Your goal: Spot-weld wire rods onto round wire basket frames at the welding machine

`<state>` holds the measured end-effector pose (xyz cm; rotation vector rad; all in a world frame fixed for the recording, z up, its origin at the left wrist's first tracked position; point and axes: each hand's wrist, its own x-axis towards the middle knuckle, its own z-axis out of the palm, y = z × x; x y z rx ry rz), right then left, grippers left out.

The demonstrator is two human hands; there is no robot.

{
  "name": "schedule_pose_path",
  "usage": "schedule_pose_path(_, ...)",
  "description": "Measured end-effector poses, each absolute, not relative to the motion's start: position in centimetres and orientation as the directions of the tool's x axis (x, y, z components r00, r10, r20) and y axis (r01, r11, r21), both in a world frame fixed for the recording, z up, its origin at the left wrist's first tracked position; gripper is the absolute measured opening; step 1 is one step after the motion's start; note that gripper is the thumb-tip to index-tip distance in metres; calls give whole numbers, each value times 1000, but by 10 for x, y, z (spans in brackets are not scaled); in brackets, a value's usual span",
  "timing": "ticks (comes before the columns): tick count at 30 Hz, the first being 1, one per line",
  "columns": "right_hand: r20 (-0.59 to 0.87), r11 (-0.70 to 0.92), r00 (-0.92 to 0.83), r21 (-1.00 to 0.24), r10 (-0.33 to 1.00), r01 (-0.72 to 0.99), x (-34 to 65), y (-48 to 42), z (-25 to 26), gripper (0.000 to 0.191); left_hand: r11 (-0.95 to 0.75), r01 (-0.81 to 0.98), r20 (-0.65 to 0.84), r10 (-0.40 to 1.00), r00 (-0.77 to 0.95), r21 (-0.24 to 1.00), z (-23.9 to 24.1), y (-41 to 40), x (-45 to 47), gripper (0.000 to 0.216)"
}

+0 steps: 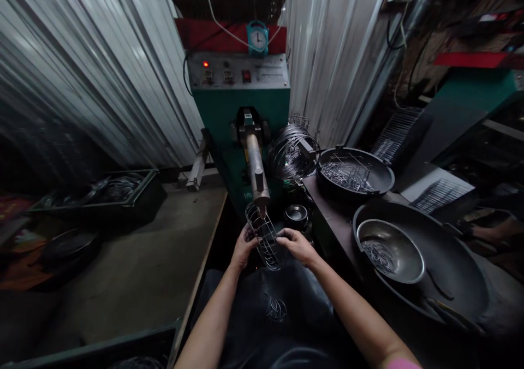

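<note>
Both hands hold a rounded wire frame point(268, 250) of bent rods and rings, tilted under the tip of a spot welder point(257, 167). My left hand point(244, 247) grips its left side, thumb and fingers closed on the wire. On the other side, my right hand point(298, 244) pinches the wire between thumb and fingertips. The upper end of the frame surrounds the welder's tip; whether they touch, I cannot tell. A small heap of curved wire pieces point(275, 308) lies on the dark apron point(233, 325) over my lap.
Right of the welder hang wire rings point(293, 152). A black pan point(388, 175) of wire parts and a larger pan point(458, 265) holding a metal bowl point(417, 268) stand at right. Another person's hand point(495, 231) shows at far right. Left stands a metal bin point(139, 197).
</note>
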<state>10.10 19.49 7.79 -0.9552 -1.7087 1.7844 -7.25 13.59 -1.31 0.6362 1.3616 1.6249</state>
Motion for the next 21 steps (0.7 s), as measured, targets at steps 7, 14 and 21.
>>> schedule_pose_path(7, -192, -125, -615, -981, 765, 151, 118, 182, 67, 21, 3, -286, -149, 858, -491, 958, -15, 133, -73, 82)
schedule_pose_path(14, -133, -88, -612, -991, 780, 103, 113, 179, 80, 21, 60, -377, -237, 865, -443, 924, -8, 124, -63, 72)
schedule_pose_path(21, -101, -77, -619, -995, 779, 65, 88, 198, 85, 21, 73, -436, -282, 855, -436, 897, -10, 134, -72, 66)
